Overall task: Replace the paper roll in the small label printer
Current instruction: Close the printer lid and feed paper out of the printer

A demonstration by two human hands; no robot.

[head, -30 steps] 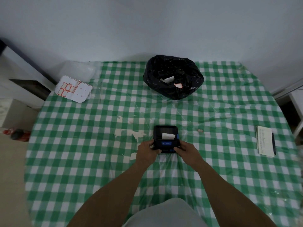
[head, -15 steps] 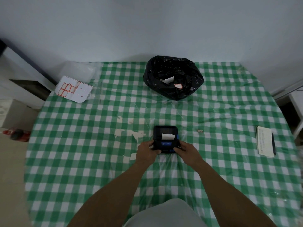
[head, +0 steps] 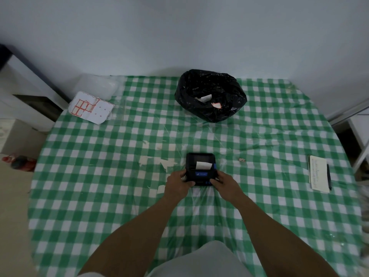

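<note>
Hands, left [head: 178,184] and right [head: 227,184], grip boxy black plastic printer [head: 200,166] on glossy checked tablecloth [head: 99,176].

Label printer [head: 200,168], flat on the check cloth, near-centre of the table.
It was a small black box with rounded corners and a blue band across its near face, a blue tab on its right edge. A short white strip of paper [head: 203,165] stood out of the slot on top. I held its near corners, my left hand [head: 178,185] and right hand [head: 227,185] either side; lid looked closed.
</note>
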